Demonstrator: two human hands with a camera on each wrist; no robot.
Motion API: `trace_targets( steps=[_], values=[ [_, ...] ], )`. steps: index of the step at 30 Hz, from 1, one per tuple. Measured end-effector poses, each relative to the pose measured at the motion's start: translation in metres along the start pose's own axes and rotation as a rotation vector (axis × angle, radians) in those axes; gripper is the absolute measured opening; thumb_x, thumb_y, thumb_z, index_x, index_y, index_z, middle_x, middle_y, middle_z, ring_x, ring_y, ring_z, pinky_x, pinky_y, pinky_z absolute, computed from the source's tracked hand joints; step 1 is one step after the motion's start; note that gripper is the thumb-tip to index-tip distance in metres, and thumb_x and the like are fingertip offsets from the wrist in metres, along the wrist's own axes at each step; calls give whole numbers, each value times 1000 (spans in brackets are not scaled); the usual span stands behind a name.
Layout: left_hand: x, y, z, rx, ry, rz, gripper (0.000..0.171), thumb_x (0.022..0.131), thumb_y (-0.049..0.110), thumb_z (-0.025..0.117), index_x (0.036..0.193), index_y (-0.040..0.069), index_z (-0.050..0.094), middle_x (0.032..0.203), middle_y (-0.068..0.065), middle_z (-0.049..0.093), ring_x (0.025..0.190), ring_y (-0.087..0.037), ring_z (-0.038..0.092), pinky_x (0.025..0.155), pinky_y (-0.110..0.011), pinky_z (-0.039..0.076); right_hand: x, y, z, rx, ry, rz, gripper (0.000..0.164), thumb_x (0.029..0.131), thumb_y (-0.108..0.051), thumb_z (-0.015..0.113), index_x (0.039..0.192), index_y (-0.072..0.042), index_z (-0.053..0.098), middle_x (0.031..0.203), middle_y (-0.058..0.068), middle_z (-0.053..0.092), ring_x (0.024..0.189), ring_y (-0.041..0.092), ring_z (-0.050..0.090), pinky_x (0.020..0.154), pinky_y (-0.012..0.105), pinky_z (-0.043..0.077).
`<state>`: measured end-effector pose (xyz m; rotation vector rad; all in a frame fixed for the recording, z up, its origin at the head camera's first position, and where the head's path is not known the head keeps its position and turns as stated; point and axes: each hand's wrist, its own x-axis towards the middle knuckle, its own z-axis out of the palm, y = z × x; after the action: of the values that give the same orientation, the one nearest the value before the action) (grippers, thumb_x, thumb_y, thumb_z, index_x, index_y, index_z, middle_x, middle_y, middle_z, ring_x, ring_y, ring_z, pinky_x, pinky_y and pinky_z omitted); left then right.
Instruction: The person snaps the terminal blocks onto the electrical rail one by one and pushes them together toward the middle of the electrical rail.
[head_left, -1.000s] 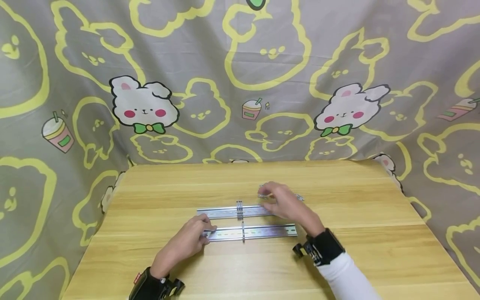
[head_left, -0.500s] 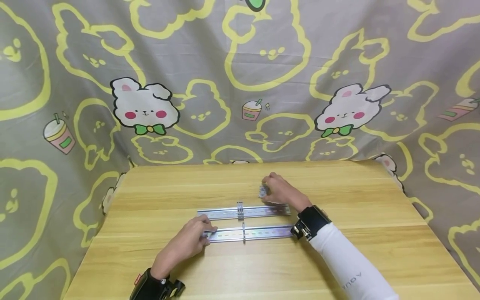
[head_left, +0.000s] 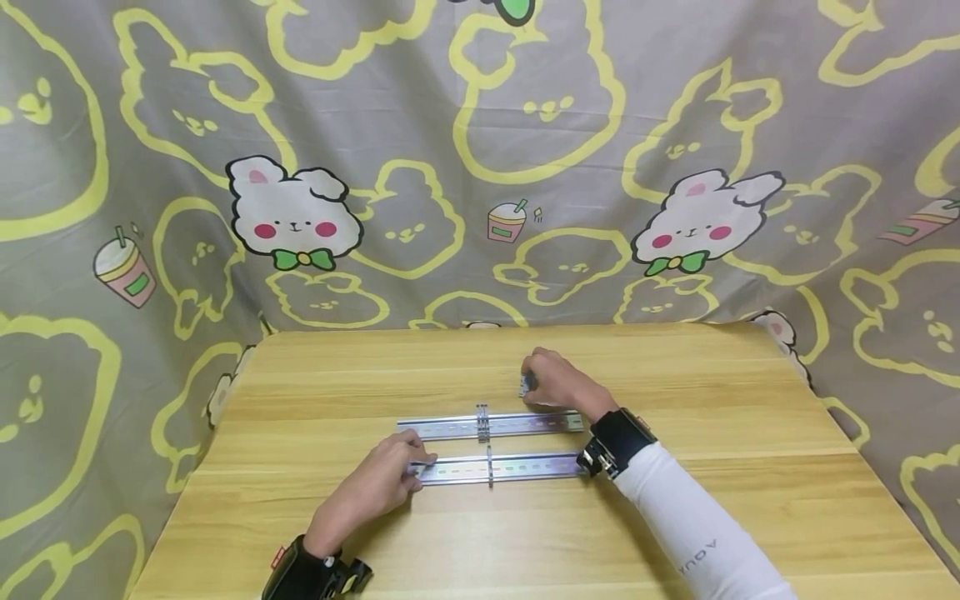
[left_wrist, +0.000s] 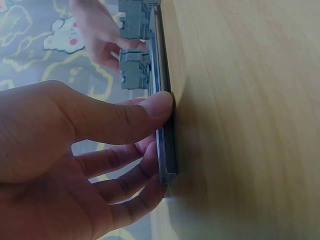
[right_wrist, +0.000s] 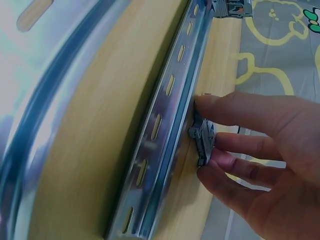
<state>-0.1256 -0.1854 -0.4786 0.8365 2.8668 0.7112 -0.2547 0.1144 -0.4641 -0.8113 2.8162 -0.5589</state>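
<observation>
My left hand grips the left end of the nearer DIN rail, thumb on one edge and fingers on the other in the left wrist view. That rail carries one thin grey piece across its middle. Behind it lies a second slotted DIN rail, with several grey terminal blocks clipped together on it. Beyond this far rail, my right hand pinches a grey terminal block between thumb and fingertips, low over the table. The fingers partly hide this block in the head view.
Both rails lie roughly parallel on a wood-grain table, a narrow strip of wood between them. A grey patterned curtain hangs behind the table and along both sides.
My right hand has shifted back from over the far rail's right end, uncovering it, and its fingers have come round a terminal block. The left hand keeps its place on the near rail.
</observation>
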Motion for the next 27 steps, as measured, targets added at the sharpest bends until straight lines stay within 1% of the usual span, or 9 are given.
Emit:
trace_targets(
  steps=[5,9,13,17,20,23,27],
  values=[
    [0,1,0,-8,-6,-3,37,71,-10,74,107,-3,75,95,-5,62,83,-19,60,71,-30,58,-7,1,-5,11,34,-12,44,75,-15,81,110,6,66,98,14,61,82,21,54,70,34,54],
    [-1,1,-1,-6,-8,-6,37,71,-10,74,107,-3,75,95,-5,62,84,-19,60,72,-31,58,-20,-2,-16,-1,76,-27,46,76,-16,80,114,6,67,100,13,61,81,20,56,69,33,55],
    [-1,2,-2,-2,-9,-5,37,71,-10,74,107,-3,75,95,-5,62,84,-19,60,72,-31,58,-39,-4,-26,-10,100,-53,46,76,-16,78,115,5,66,102,12,61,85,23,59,72,34,55],
    [0,2,-1,-2,-9,4,36,71,-10,74,106,-3,75,95,-5,63,83,-19,60,70,-31,58,-61,-3,-32,36,115,-85,46,76,-15,78,115,4,64,103,10,61,92,26,60,78,37,56],
    [0,2,-1,2,-8,3,36,72,-8,75,106,-1,76,95,-5,63,84,-19,61,72,-32,58,-78,-1,-32,86,133,-90,49,75,-14,78,119,1,62,106,7,61,96,23,60,81,38,56],
    [0,1,0,12,-8,-5,35,72,-5,77,107,0,76,96,-3,63,85,-19,61,74,-34,58,-93,2,-30,107,158,-112,50,76,-14,77,122,-1,62,109,6,61,97,22,61,81,40,57],
    [0,1,0,20,-5,-4,34,72,-3,78,106,1,76,96,-3,63,85,-19,60,73,-35,57,-110,8,-27,145,185,-128,47,74,-12,77,118,-2,64,108,6,63,95,23,63,81,42,58]
  ],
)
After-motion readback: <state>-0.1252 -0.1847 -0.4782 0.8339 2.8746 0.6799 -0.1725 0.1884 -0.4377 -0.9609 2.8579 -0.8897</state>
